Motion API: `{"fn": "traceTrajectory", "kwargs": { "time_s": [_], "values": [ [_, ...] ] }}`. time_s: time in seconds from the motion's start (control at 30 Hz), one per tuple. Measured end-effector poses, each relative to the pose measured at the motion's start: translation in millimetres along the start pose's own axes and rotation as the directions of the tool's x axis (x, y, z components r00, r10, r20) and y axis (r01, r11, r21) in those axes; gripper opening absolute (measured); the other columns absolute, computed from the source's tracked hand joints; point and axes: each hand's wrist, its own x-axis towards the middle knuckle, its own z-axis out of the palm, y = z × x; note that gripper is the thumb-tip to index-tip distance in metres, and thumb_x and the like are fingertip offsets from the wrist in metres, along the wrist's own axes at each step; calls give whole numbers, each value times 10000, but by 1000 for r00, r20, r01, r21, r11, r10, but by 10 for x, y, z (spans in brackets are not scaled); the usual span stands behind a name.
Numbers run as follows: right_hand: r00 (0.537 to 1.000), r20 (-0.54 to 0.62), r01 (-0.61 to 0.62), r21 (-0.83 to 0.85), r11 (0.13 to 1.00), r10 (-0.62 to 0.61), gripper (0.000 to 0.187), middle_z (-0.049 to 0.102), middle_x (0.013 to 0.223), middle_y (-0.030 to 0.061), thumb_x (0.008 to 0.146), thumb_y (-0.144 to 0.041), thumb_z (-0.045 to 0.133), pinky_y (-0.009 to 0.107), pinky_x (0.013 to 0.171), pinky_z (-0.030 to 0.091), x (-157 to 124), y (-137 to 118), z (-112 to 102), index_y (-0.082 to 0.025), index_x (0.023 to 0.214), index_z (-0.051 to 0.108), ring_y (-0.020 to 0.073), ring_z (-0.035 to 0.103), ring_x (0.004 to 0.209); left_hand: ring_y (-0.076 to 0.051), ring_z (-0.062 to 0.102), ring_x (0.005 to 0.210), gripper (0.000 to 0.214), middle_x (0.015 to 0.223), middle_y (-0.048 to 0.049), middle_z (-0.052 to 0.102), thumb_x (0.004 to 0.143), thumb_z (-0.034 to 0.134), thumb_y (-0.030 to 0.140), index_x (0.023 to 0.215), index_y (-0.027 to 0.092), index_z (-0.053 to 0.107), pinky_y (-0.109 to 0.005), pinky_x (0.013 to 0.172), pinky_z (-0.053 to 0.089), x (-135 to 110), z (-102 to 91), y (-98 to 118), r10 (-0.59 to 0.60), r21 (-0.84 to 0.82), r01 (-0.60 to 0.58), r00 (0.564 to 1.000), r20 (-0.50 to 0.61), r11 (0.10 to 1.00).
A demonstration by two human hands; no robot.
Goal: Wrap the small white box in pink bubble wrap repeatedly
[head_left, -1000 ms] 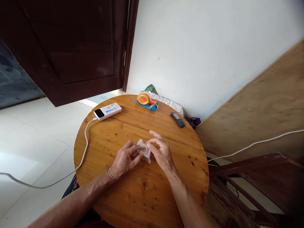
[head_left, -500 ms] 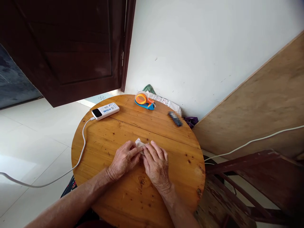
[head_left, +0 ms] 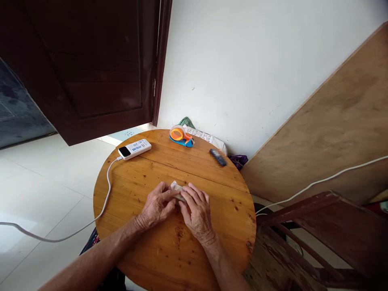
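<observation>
A small whitish, crumpled plastic-like packet (head_left: 176, 187) lies between my fingers over the middle of the round wooden table (head_left: 121, 190). My left hand (head_left: 156, 204) grips its near left side, thumb and fingers bent together. From the right, my right hand (head_left: 197, 210) closes on the same packet with its fingers curled over it. Most of the packet is covered by my fingers, so what it contains cannot be made out. Only its pale far end pokes out beyond my fingertips.
A white power bank (head_left: 135, 149) with a white cable (head_left: 107, 178) sits at the back left. At the far edge stands an orange and blue tape dispenser (head_left: 181, 136). A dark, pixelated object (head_left: 218, 157) lies back right. A wooden chair (head_left: 303, 226) is at the right.
The view has shifted slightly, so the table's far items appear lower. Both hands stay on the packet, with only small finger movements.
</observation>
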Motion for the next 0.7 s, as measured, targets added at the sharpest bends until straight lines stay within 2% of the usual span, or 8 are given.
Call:
{"fn": "traceTrajectory", "kwargs": {
  "time_s": [0.13,0.2,0.37,0.43,0.53,0.6,0.7],
  "values": [
    [986,-93,-126,98,987,136,321,667,1251,98,937,-255,523,472,1025,427,-8,84,-57,-239,1253,577,278,563,1255,-177,603,865,321,962,-62,573,837,537,171,1114,190,699,-306,789,532,-8,-23,2,-11,-24,10,999,-34,1000],
    [973,-96,-194,145,970,209,310,657,1263,104,915,-293,565,475,1032,443,12,146,-77,-238,1218,603,281,575,1232,-179,608,857,281,954,-62,574,834,547,177,1076,180,691,-309,788,531,-9,-16,-13,-40,-21,39,998,-55,999],
    [949,74,-315,263,912,306,362,672,1240,110,849,-412,634,473,1037,467,138,332,-52,-234,1163,664,287,598,1198,-182,619,860,194,941,-54,575,833,561,188,990,190,675,-309,787,531,-5,0,-38,-78,-27,76,993,-83,997],
    [921,128,-388,263,883,367,323,678,1227,116,864,-483,604,495,1055,443,216,423,-13,-235,1035,722,297,585,1215,-181,618,859,185,939,-52,573,839,564,195,991,192,670,-309,786,530,-4,-2,-36,-89,-29,87,992,-89,996],
    [859,213,-504,201,840,465,376,661,1255,133,876,-549,554,558,1095,364,359,546,76,-237,850,762,335,511,1301,-183,613,851,194,960,-55,569,849,583,240,1021,193,660,-316,773,528,-5,5,-31,-110,-4,110,990,-86,994],
    [831,278,-537,176,825,482,371,657,1262,133,852,-547,576,572,1104,332,461,586,156,-237,770,762,349,475,1334,-199,613,879,235,1012,-69,571,843,612,286,1055,194,651,-334,777,529,-8,23,-27,-124,34,127,989,-74,991],
    [823,328,-547,239,802,463,303,673,1234,127,783,-492,658,537,1093,348,596,564,276,-226,652,725,343,502,1307,-229,612,946,314,1081,-80,580,811,665,308,1107,208,629,-364,819,525,-11,55,-10,-138,68,140,990,-32,988]
  ]
}}
